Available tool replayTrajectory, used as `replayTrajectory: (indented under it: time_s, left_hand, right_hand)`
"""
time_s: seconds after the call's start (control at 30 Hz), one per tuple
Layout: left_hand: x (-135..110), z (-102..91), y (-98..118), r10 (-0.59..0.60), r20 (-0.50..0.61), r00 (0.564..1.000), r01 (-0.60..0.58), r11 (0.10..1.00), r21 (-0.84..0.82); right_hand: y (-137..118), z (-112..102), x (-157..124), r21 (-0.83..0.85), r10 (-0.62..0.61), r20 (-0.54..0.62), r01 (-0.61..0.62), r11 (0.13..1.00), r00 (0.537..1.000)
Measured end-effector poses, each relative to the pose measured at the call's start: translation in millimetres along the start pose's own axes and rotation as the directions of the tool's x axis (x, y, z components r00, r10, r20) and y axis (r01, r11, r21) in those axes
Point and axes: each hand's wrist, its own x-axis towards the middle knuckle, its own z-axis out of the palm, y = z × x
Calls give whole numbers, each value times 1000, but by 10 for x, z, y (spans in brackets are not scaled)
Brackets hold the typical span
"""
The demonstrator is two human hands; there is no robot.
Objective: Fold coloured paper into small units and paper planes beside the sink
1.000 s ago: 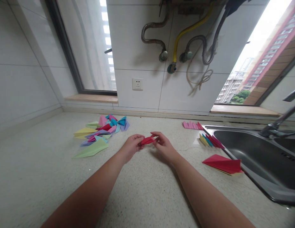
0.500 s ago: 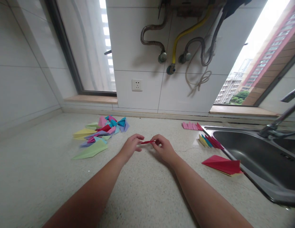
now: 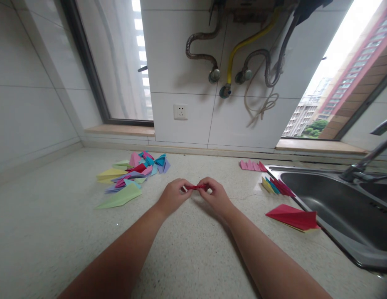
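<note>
A small piece of red folded paper (image 3: 196, 187) is held level between my two hands, just above the countertop. My left hand (image 3: 174, 194) pinches its left end with thumb and fingers. At the other end my right hand (image 3: 217, 195) grips it the same way. The fingers cover much of the paper, so its full shape is hidden. Left of my hands lies a loose pile of coloured folded papers, with a pale green paper plane (image 3: 121, 198) at its near side. A larger red paper plane (image 3: 293, 216) rests to the right.
Pink folded papers (image 3: 252, 165) stand in a row near the wall. Yellow, blue and red folded papers (image 3: 276, 187) line up beside the steel sink (image 3: 301, 203), whose faucet (image 3: 357, 170) rises at the right. Hoses and a socket (image 3: 180, 112) are on the tiled wall.
My left hand has closed its fingers onto the left end of the red paper; before, they were spread beside it. My right hand keeps its hold.
</note>
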Motion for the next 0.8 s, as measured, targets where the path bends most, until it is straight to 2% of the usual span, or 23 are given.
replayTrajectory:
  time_s: [0.3, 0.57, 0.67, 0.8]
  left_hand:
    - [-5, 28, 38, 2, -19, 1000, -2, 1000, 23]
    - [7, -15, 51, -60, -94, 994, 65, 997, 50]
    - [14, -33, 72, -49, -79, 996, 52, 998, 35]
    - [19, -43, 99, 8, 0, 1000, -8, 998, 62]
  right_hand:
    - [7, -26, -12, -130, -124, -58, 115, 985, 991]
    - [-52, -47, 13, -174, -206, 40, 210, 962, 978]
    - [-67, -59, 21, -190, -194, 25, 195, 962, 981]
    - [-78, -93, 29, -233, -150, -67, 131, 964, 986]
